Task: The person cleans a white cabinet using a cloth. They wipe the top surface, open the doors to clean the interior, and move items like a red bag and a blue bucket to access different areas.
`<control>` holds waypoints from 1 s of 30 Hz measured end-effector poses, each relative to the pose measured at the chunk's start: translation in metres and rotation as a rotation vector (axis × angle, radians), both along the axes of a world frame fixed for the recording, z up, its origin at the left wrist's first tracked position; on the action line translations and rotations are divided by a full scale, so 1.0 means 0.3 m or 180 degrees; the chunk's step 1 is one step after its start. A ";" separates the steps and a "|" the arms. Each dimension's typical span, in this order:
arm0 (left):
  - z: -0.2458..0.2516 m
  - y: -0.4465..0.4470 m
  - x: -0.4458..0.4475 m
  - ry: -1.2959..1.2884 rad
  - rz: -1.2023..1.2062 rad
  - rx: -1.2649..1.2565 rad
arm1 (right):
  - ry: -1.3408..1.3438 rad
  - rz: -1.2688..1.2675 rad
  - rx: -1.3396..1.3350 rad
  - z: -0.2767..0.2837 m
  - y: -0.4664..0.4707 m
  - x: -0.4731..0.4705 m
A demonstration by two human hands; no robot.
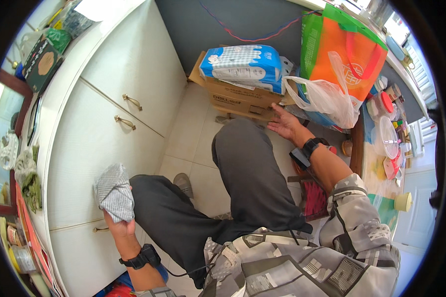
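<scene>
A grey striped cloth (114, 193) is bunched in my left hand (124, 225), close to the white cabinet front and beside my left knee. The cloth covers most of those fingers. My right hand (285, 124) is held palm up with its fingers apart and nothing in it. Its fingertips are by the lower right corner of a cardboard box (226, 97); whether they touch it I cannot tell. On top of the box lies a blue and white plastic-wrapped package (241, 65). A white plastic bag (325, 98) hangs just right of the box.
White cabinet doors (93, 159) with brass handles (125, 122) rise on the left. An orange and green shopping bag (330, 55) stands at the back right. Jars and a plastic tub (385, 137) crowd the table on the right. A red and blue cord (245, 39) droops along the grey wall.
</scene>
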State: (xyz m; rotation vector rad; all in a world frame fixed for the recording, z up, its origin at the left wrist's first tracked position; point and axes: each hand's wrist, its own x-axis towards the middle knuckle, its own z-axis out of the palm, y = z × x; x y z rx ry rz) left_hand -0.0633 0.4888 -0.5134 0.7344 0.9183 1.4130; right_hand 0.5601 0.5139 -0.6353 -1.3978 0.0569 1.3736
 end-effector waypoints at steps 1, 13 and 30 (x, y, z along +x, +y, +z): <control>-0.006 -0.007 -0.004 0.0081 -0.0001 0.0060 | -0.0140 0.0153 0.0093 -0.042 -0.021 0.007; -0.027 -0.043 -0.151 0.0319 0.0226 0.0173 | -0.0480 0.0061 -0.0004 -0.360 0.104 0.179; 0.024 -0.055 -0.107 0.1029 0.0340 0.0161 | 0.0123 0.0429 0.0412 -0.470 0.070 0.015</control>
